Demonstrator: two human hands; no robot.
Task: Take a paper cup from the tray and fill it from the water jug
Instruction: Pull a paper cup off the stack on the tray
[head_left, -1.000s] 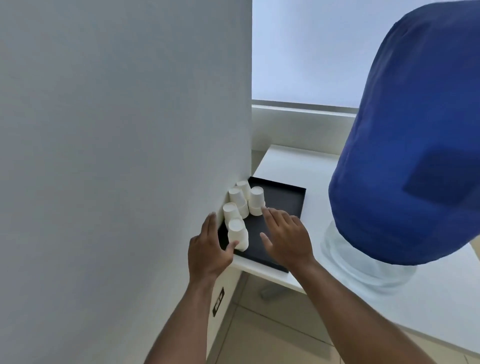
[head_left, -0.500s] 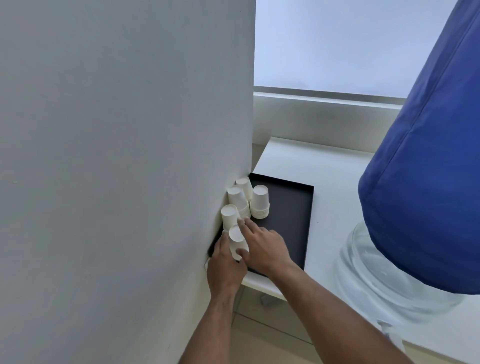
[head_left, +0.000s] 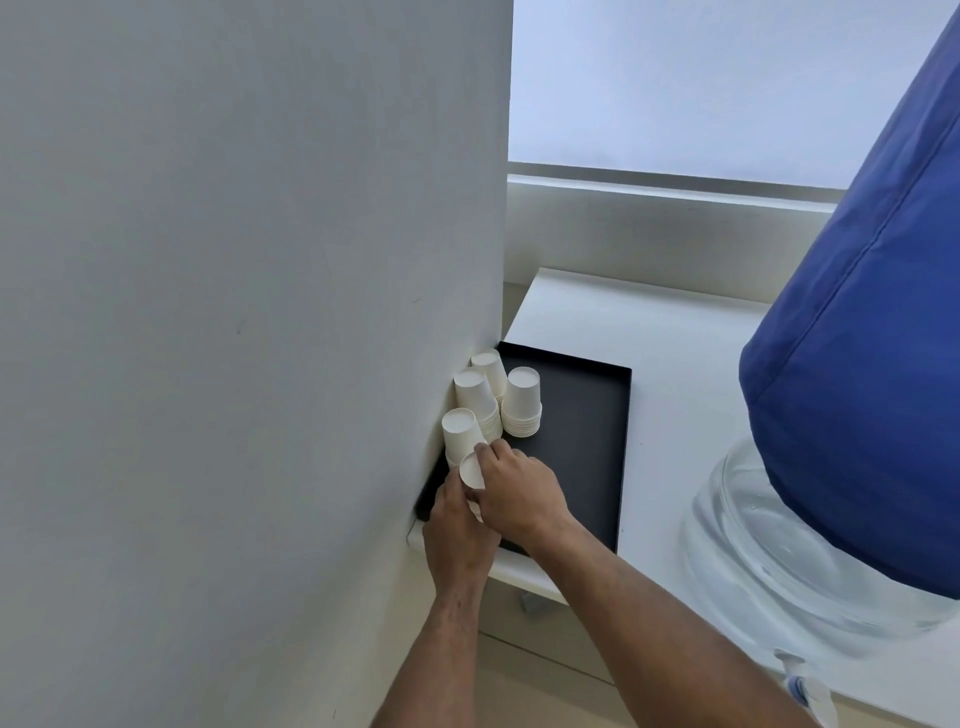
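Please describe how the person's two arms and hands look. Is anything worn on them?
Both forearms are bare up to the bottom edge of the picture: no sleeves show. The left hand and the right hand wear no gloves. No watch, bracelet or ring can be seen on either wrist or on the visible fingers.

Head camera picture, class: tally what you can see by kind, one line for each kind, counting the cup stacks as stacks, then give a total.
Stacks of white paper cups: 5 (four standing, one held in both hands)
Black tray: 1
Water jug under a blue cover: 1
Hands: 2 (left hand, right hand)
Total: 9
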